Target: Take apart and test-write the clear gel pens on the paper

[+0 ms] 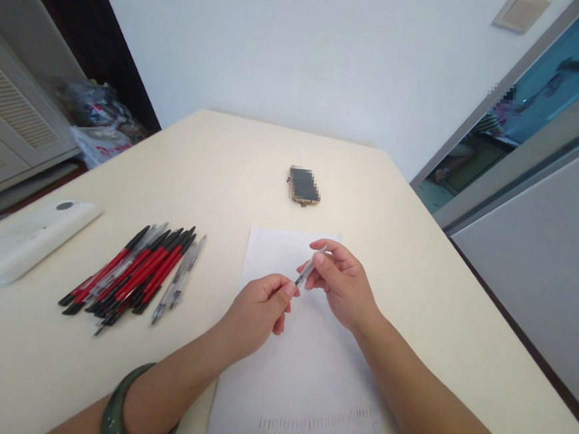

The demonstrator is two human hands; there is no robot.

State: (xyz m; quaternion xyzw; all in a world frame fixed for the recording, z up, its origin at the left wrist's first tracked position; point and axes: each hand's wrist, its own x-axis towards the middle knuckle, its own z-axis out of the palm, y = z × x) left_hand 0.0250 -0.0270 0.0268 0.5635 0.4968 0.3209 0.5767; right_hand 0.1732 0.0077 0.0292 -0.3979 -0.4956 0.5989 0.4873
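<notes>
A clear plastic pen (306, 270) is held tilted between my two hands, above a sheet of white paper (297, 371). My left hand (261, 306) pinches its lower end between thumb and fingers. Around the upper end, the thumb and fingers of my right hand (340, 282) are closed. Rows of short pen strokes run along the paper's near edge. To the left lies a pile of red and black pens (138, 268) mixed with clear ones. A few clear pens (180, 282) rest at the right side of that pile.
A white rectangular object (27, 243) lies at the table's left edge. Farther back sits a small dark device (304, 185). The wall (302, 57) stands behind the table (223, 165). Plastic bags (100, 128) are on the left, and a person (497, 120) shows through the doorway at right.
</notes>
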